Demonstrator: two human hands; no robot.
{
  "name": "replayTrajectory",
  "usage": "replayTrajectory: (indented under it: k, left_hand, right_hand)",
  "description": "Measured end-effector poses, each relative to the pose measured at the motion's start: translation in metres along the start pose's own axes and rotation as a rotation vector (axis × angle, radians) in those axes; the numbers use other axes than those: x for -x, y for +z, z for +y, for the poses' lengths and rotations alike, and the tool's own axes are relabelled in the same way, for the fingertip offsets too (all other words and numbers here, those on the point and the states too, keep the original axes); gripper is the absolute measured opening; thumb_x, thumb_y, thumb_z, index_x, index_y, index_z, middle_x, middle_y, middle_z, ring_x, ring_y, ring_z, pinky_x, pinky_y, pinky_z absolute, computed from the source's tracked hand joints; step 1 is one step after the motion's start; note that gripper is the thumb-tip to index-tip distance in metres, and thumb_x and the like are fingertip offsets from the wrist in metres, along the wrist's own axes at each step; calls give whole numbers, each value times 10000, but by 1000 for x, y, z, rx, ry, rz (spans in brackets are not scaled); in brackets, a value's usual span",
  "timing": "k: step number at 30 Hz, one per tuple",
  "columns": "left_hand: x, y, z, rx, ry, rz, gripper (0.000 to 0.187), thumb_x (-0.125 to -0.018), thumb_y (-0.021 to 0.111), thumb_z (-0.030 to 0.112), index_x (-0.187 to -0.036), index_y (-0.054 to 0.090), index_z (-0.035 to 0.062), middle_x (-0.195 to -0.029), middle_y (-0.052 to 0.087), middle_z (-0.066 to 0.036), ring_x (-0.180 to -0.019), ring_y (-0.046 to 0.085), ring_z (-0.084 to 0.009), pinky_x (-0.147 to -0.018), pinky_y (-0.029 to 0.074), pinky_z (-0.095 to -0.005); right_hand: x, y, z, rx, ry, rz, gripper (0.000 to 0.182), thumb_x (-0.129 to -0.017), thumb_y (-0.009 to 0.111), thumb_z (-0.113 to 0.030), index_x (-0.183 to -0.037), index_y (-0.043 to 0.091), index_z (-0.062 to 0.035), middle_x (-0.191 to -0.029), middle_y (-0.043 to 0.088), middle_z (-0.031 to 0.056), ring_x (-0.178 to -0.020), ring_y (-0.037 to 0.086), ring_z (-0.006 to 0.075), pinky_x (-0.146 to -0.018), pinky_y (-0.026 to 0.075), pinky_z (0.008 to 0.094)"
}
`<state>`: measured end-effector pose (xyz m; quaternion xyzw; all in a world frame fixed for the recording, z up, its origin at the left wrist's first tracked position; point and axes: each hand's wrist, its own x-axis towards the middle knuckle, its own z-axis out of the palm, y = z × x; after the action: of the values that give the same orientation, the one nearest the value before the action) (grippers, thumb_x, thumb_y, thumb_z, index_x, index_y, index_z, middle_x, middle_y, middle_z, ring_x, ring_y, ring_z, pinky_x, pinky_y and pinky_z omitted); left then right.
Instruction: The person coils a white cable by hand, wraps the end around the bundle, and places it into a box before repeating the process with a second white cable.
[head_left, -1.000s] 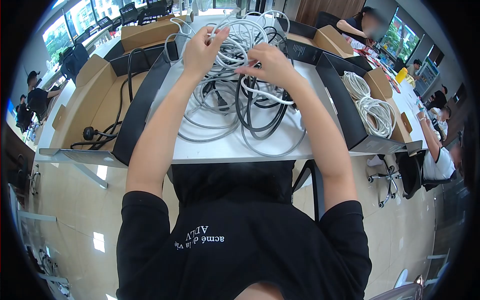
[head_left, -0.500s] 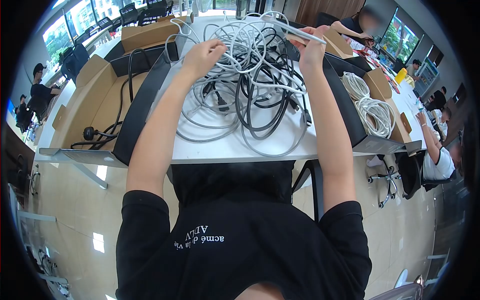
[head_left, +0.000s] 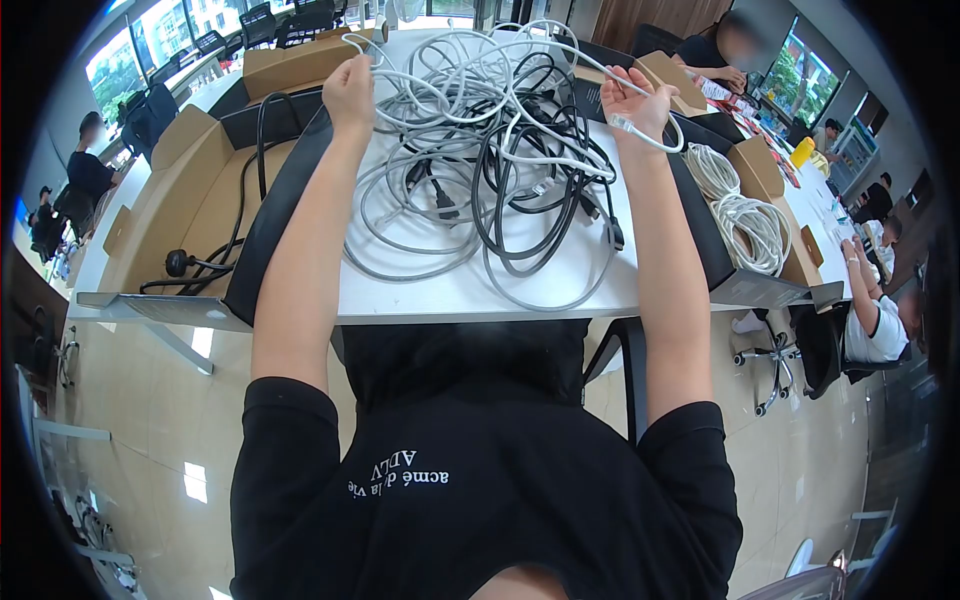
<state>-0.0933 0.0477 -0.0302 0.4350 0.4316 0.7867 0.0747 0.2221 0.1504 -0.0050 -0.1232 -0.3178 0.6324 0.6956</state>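
A tangle of white, grey and black cables [head_left: 470,110] lies on the white table in front of me. My left hand [head_left: 349,95] is closed at the tangle's left edge, pinching a white cable that loops above the fingertips. On the right, my right hand [head_left: 638,100] is turned palm up with its fingers curled around a white network cable [head_left: 672,135]. That cable's end bends back over the palm, its clear plug hanging by the wrist. Black connectors [head_left: 445,203] show within the lower part of the tangle.
An open black box [head_left: 170,215] on the left holds a black power cord [head_left: 240,215] with a plug. Coiled white cables [head_left: 748,232] fill another box on the right. Other people sit at tables on both sides.
My left hand has moved left, away from the tangle's middle. My right hand has lowered slightly and turned palm up; the cable end now loops down over it.
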Motion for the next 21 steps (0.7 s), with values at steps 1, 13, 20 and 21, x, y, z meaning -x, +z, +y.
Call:
replayTrajectory:
  k: [1,13,20,21]
  left_hand:
    - [-2,-1,1,47,-55,21,365,-804,537,264,-589,475,-24,-484,408,-15,-476,359,-77,-452,286,-277]
    - [47,31,54,-479,461,-310,436,-792,595,380,-543,445,56,-449,373,3,-428,340,-108,-422,264,-269]
    - [46,35,70,-249,272,-456,437,-764,647,369,-537,468,41,-464,356,49,-460,305,-45,-424,227,-226]
    - [47,36,70,-221,259,-484,437,-764,652,360,-534,467,38,-470,352,56,-471,298,-36,-426,217,-219]
  right_hand:
    - [-1,-1,-1,17,-9,-9,695,-876,157,-590,-865,493,19,-879,577,218,-818,553,293,-696,490,376]
    - [33,34,20,345,85,-503,617,-891,239,-554,-938,517,-4,-932,586,160,-889,555,225,-743,477,333]
    - [57,51,12,379,82,-754,596,-910,216,-515,-975,525,-10,-1008,585,166,-952,556,221,-800,450,336]
    - [61,54,13,394,83,-770,598,-909,217,-516,-979,527,-10,-1016,586,167,-957,559,222,-799,451,336]
